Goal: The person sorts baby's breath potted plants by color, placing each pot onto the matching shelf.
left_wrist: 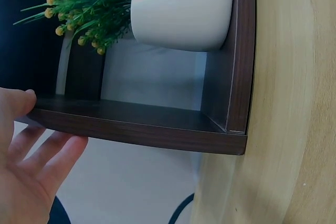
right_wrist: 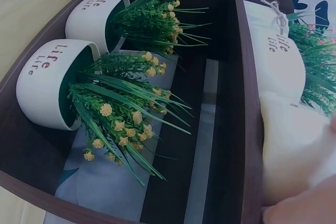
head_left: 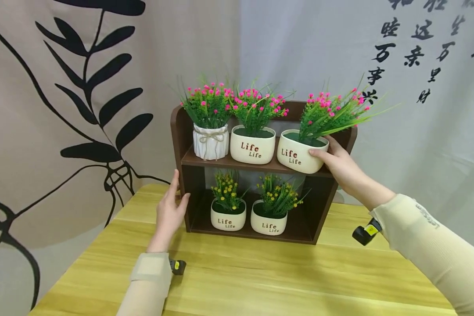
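Observation:
A dark brown two-tier shelf (head_left: 256,239) stands on the table. My left hand (head_left: 170,213) holds its left side panel; in the left wrist view the thumb (left_wrist: 23,100) lies on the inner side, the fingers outside. My right hand (head_left: 347,171) grips the right end of a cream "Life" flowerpot (head_left: 300,153) with pink flowers, thumb on its front. This pot is tilted and juts over the upper shelf's front edge. Left of it stand a matching pink-flowered pot (head_left: 253,147) and a white pleated pot (head_left: 210,142) tied with twine.
Two cream pots (head_left: 228,216) with yellow flowers stand on the lower tier, with bare shelf to their right. The wood-grain table (head_left: 229,281) extends in front. Behind hangs a curtain (head_left: 292,48) with leaf prints and Chinese characters. Wrist-camera straps sit on both sleeves.

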`<state>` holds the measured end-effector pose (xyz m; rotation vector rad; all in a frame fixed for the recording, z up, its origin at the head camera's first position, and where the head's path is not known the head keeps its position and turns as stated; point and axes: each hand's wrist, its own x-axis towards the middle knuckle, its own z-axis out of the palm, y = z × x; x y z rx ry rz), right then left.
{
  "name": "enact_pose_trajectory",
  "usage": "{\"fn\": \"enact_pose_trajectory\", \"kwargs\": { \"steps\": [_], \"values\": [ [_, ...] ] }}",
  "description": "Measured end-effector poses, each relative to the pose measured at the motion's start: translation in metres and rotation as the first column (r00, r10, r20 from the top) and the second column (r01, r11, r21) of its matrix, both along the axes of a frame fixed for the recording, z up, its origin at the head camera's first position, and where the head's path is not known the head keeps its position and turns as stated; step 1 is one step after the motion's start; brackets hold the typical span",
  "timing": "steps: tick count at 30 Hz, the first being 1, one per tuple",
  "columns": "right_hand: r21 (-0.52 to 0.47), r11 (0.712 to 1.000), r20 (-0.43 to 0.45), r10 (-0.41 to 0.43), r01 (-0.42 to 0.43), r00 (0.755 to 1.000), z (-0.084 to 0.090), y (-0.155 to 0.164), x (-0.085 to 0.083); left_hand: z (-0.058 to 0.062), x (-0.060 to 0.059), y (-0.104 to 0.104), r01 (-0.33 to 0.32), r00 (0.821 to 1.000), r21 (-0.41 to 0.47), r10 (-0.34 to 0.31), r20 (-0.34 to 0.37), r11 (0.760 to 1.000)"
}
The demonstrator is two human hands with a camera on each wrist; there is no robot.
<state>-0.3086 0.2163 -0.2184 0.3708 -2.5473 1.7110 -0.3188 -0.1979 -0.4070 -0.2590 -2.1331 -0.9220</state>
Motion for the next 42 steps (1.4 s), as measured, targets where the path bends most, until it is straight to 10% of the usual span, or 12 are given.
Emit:
{"fn": "enact_pose_trajectory", "kwargs": {
  "steps": [18, 31, 42],
  "values": [
    [0.139, 0.986, -0.059, -0.081, 0.088, 0.995, -0.005, -0.002, -0.003, -0.005, 0.001, 0.002, -0.005, 0.999, 0.017, 0.004, 0.046, 1.000],
    [0.108, 0.994, -0.057, 0.019, -0.013, 0.998, -0.004, 0.000, 0.015, -0.006, -0.006, -0.007, -0.037, 0.999, -0.018, 0.038, 0.009, 0.999],
    [0.096, 0.995, -0.151, 0.025, -0.011, 0.988, -0.021, 0.031, 0.030, 0.015, -0.008, -0.030, -0.069, 0.994, -0.087, 0.062, -0.089, 0.994]
  ]
}}
